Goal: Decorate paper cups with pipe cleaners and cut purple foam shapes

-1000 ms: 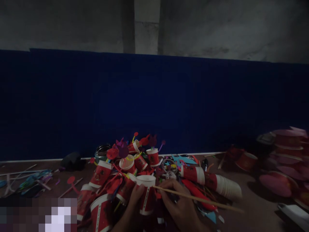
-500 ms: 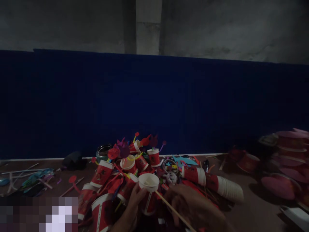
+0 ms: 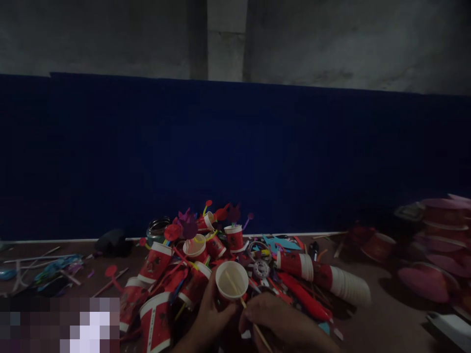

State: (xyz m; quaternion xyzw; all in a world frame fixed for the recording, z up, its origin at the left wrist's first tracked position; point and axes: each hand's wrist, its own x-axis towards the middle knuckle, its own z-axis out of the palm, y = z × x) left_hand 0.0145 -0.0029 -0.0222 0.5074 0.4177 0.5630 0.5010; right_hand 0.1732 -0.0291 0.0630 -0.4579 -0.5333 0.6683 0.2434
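Note:
My left hand [image 3: 213,311] is closed around a red paper cup [image 3: 231,280] with a white rim, its mouth tipped toward me. My right hand [image 3: 272,314] grips a thin wooden stick [image 3: 260,336], which looks like a chopstick. The stick meets the cup's near side just under the rim. A pale length like the stick's end shows inside the cup, seemingly through the wall. Left of my left hand lie several decorated red paper cups [image 3: 155,263] with bent stems and paper shapes. Beyond the held cup is a tape roll [image 3: 261,269].
Nested paper cups [image 3: 342,284] lie on their side at right, near a red pointed item [image 3: 305,296]. Blue paper pieces [image 3: 281,243] and an open jar [image 3: 158,228] sit farther back. Stacked pink and red items [image 3: 443,235] stand far right. A blue panel [image 3: 235,157] rises behind the table.
The cup has tipped so its mouth faces me more. My right hand has turned, and the stick now angles down toward me instead of out to the right.

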